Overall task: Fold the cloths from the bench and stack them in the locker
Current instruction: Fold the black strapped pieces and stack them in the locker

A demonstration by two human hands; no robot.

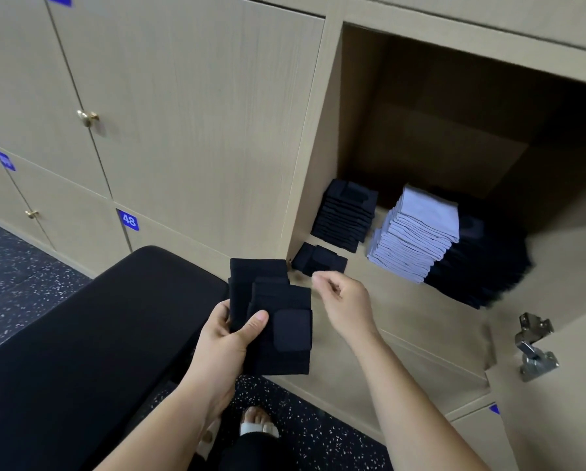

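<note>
Your left hand [230, 338] grips a small bundle of folded black cloths [278, 300], thumb pressed across their front, with the bench [98, 334] lying to that hand's left. Your right hand [345, 300] hangs just beside the bundle, fingers loosely curled and holding nothing. Just past its fingertips a single folded black cloth [318, 260] lies at the front of the locker [403, 300] shelf, and farther in stand a black stack [345, 212] and a pale stack [417, 232].

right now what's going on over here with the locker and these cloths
A person is stocking an open locker with folded cloths. The left hand grips some folded black cloths just outside it. The right hand hovers empty, fingers loosely curled, by a small black cloth at the locker's front edge. Further in stand a black stack, a pale stack and a bigger dark stack.
</note>
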